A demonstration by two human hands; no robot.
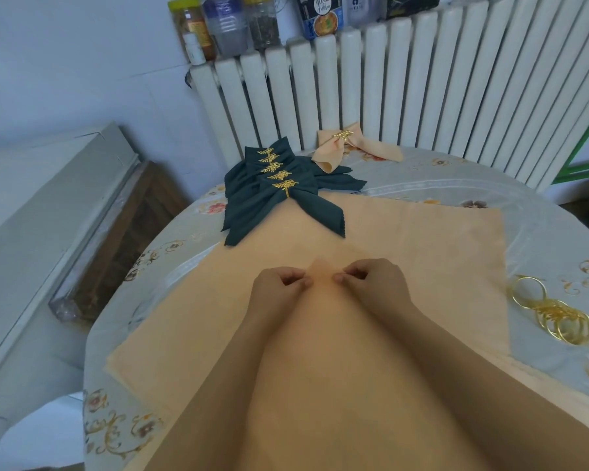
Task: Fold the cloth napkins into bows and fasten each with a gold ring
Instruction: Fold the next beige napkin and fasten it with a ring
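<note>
A peach cloth napkin (405, 246) lies spread flat across the round table. My left hand (279, 287) and my right hand (374, 280) both pinch a raised corner of the peach napkin at its middle, fingertips close together. Several dark green napkin bows (279, 195) with gold leaf rings lie stacked at the far left of the table. One peach bow (344, 144) with a gold ring rests at the far edge. Loose gold rings (555, 314) lie in a small heap on the right.
The table (541, 205) has a grey flowered cover. A white radiator (422, 86) stands right behind it, with jars and bottles (225, 25) on top. A grey box-like cabinet (48, 212) stands to the left.
</note>
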